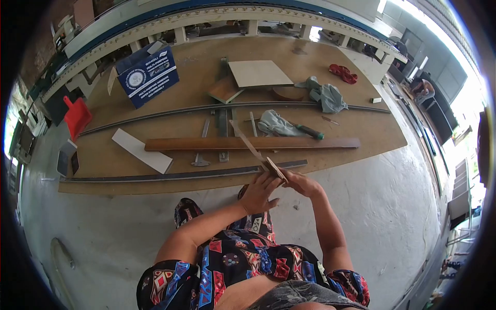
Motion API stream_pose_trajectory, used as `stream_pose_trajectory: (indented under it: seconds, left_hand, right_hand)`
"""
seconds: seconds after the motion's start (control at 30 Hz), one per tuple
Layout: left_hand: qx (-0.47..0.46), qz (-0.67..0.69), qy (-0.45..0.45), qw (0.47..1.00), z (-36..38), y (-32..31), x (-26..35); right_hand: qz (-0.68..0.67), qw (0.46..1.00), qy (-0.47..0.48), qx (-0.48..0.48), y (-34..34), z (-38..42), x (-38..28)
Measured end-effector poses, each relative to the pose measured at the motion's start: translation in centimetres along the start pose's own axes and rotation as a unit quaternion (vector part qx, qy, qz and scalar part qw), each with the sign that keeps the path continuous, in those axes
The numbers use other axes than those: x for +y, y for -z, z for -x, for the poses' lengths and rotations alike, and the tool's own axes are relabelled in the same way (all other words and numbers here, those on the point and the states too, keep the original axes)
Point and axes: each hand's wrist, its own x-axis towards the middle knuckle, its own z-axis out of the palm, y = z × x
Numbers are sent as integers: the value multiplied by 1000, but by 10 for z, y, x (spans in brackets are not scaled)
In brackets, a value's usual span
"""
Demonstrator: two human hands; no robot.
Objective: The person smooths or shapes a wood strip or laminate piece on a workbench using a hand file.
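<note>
Close together at the table's near edge, both my hands are on thin flat pieces. My left hand (260, 192) has its fingers bent against them, its thumb standing apart. From its fingertips a narrow, pale brown strip (245, 138) slants up over the table. My right hand (301, 184) pinches a small flat piece with a pale edge (276, 169), which overlaps the strip's lower end. Just beyond lies a long brown board (248, 144). A grey metal bar (206, 174) runs along the near edge, passing behind my fingers.
On the brown table (196, 57) are a blue box (147, 76), a cream square panel (260, 73), grey cloths (330, 96), a green-handled tool (310, 131), a caliper (200, 160), a white strip (142, 150) and a red cloth (343, 73). A red dustpan (77, 118) stands left.
</note>
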Motion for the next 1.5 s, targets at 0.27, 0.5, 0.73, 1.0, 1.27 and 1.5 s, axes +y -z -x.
stream_pose_trajectory:
  seconds: [0.27,0.5,0.73,1.0,1.27,1.5]
  left_hand:
    - [-53,5,-3,999,16,18,12]
    - [-96,-17,-38,994,34,37,12]
    - [-120,-25,-3,992,44,50,12]
    - [-133,-22,-18,991,49,80,3]
    - [213,360,362,833,50,89,-32]
    - [249,398,444,763,80,71,-67]
  right_hand:
    - [-15,999,3,39,-50,-1,-5]
    - [42,998,-12,52,-59,-9,9]
    - [-36,990,3,133,-77,-16,29]
    - [-83,970,68,220,-103,-27,46]
    - [79,959,139,234,-128,-42,73]
    - [213,951,134,180,-169,-51,72]
